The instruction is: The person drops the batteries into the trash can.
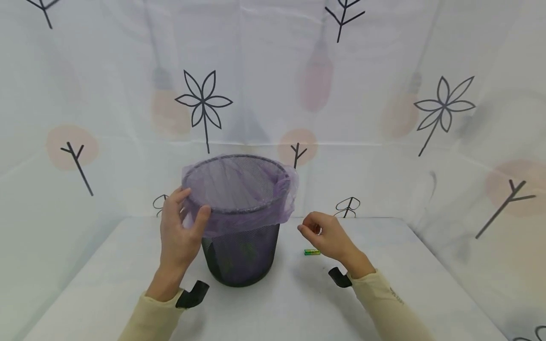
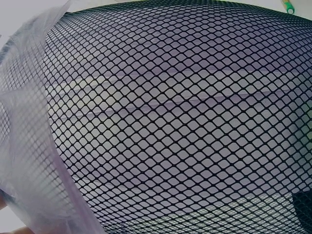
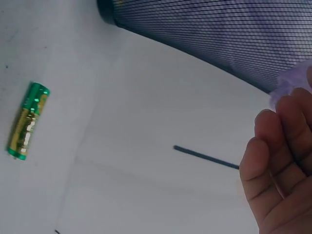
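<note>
A black mesh wastebasket (image 1: 241,258) stands upright on the table, lined with a thin purple bin bag (image 1: 243,222) folded over its rim. My left hand (image 1: 181,237) rests against the bag and rim at the left side, thumb and fingers spread apart. In the left wrist view the mesh (image 2: 185,122) fills most of the picture, and only slivers of fingers show. To the right of the basket, apart from it, my right hand (image 1: 328,237) hovers with loosely bent fingers and nothing visible in them. Just beyond that hand lies a green and gold battery (image 1: 312,252), also plain in the right wrist view (image 3: 28,121).
A white table (image 1: 273,312) carries the wastebasket and battery. Behind it and along both sides hangs a white cloth (image 1: 264,118) printed with dark plant outlines and pale coloured spots. Black camera mounts (image 1: 193,294) sit at both wrists.
</note>
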Action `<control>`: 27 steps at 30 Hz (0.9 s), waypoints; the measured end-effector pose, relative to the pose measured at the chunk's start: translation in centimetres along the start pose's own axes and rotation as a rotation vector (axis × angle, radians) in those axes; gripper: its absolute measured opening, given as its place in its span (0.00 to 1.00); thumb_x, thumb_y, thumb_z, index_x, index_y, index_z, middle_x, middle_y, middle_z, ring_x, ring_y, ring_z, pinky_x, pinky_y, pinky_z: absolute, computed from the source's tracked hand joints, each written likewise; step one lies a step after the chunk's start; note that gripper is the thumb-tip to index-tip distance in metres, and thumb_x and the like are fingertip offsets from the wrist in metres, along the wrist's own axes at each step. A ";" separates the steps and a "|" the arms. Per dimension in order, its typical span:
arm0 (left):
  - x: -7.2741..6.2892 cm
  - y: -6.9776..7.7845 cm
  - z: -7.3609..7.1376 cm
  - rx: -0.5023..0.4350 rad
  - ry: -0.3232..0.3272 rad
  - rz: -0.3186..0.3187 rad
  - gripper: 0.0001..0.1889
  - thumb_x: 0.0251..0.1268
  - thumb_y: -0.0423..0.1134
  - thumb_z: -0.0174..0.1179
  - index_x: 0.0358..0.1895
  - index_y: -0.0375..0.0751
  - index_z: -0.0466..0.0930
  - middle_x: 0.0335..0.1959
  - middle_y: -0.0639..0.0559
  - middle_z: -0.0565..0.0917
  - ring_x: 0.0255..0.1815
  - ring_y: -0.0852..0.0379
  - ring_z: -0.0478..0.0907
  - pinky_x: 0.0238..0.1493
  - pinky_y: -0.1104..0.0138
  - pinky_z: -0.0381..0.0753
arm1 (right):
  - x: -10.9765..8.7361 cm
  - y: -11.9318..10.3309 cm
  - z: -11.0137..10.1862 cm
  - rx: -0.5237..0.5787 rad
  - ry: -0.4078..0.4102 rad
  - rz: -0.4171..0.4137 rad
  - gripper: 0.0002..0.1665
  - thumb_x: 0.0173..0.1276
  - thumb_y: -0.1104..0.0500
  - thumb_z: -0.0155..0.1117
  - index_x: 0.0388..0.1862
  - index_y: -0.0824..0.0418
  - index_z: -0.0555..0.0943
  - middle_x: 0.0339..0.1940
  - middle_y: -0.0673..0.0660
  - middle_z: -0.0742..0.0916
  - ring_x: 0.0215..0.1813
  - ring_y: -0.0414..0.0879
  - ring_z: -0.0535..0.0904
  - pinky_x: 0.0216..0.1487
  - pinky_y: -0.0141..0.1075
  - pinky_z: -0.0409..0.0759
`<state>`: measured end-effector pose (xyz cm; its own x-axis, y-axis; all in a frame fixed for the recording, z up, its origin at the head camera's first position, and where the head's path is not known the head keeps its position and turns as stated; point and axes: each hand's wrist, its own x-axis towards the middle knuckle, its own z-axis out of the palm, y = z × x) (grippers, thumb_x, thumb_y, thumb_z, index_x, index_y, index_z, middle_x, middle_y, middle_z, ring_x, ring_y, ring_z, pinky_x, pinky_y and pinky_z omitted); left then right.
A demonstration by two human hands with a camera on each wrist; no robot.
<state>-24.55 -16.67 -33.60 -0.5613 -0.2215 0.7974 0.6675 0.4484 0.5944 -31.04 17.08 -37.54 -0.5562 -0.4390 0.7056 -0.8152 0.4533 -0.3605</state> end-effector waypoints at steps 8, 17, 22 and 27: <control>-0.1 -0.1 0.0 -0.007 0.003 -0.005 0.29 0.55 0.37 0.65 0.62 0.34 0.68 0.65 0.40 0.67 0.65 0.43 0.66 0.62 0.46 0.70 | -0.7 1.1 0.9 -0.020 -0.094 0.104 0.08 0.63 0.59 0.67 0.27 0.49 0.77 0.22 0.40 0.77 0.24 0.36 0.71 0.24 0.30 0.74; 0.2 0.4 -0.1 -0.003 -0.005 -0.005 0.29 0.57 0.39 0.64 0.62 0.35 0.68 0.65 0.41 0.67 0.65 0.43 0.66 0.61 0.45 0.70 | -1.0 1.7 1.2 -0.150 -0.273 0.260 0.08 0.61 0.53 0.69 0.34 0.55 0.80 0.29 0.43 0.78 0.34 0.41 0.74 0.37 0.36 0.76; 0.2 0.5 -0.1 -0.002 -0.003 -0.006 0.28 0.58 0.39 0.64 0.61 0.35 0.68 0.65 0.41 0.67 0.64 0.43 0.66 0.61 0.45 0.70 | -1.2 2.3 1.6 -0.172 -0.340 0.318 0.13 0.59 0.52 0.70 0.37 0.57 0.79 0.34 0.49 0.81 0.39 0.44 0.75 0.42 0.40 0.76; 0.2 0.5 -0.2 0.005 -0.010 -0.018 0.28 0.59 0.39 0.63 0.62 0.35 0.68 0.66 0.42 0.66 0.65 0.44 0.66 0.62 0.46 0.69 | -1.8 3.2 2.0 -0.196 -0.406 0.386 0.19 0.56 0.49 0.73 0.41 0.59 0.79 0.39 0.55 0.82 0.44 0.49 0.76 0.47 0.43 0.76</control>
<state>-24.23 -16.62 -33.13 -0.5783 -0.2209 0.7854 0.6548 0.4484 0.6083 -32.98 17.78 -41.14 -0.8552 -0.4584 0.2420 -0.5183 0.7571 -0.3978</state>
